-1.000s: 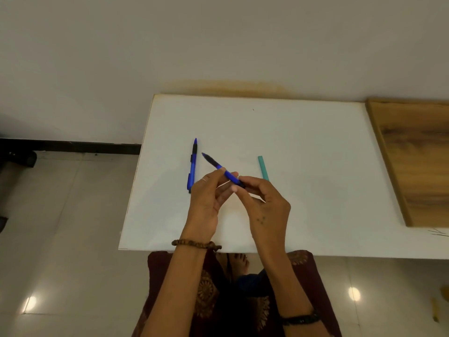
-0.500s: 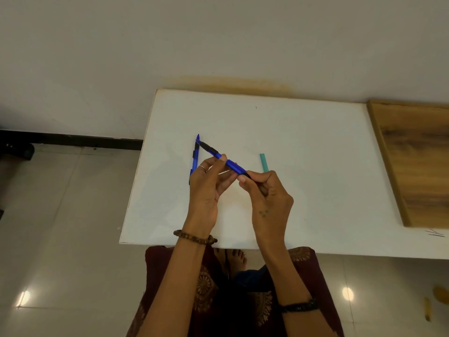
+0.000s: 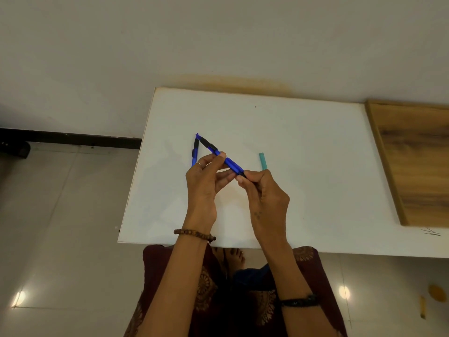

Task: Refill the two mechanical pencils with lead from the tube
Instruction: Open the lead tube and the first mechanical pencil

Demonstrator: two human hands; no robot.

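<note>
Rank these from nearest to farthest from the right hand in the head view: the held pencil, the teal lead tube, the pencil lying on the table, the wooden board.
1. Held pencil: pinched in the right hand at its near end.
2. Teal lead tube: just beyond the fingers.
3. Pencil lying on the table: to the left, past the left hand.
4. Wooden board: far right.

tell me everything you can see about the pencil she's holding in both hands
The held pencil is a slim mechanical pencil, blue along the barrel with a black section at its far end, seemingly plastic. It is held above the white table, slanting from far-left to near-right. The left hand pinches the barrel near the middle; the right hand grips its near end, hiding that tip. Its far end appears to overlap the tip of the other pencil lying on the table.
</note>
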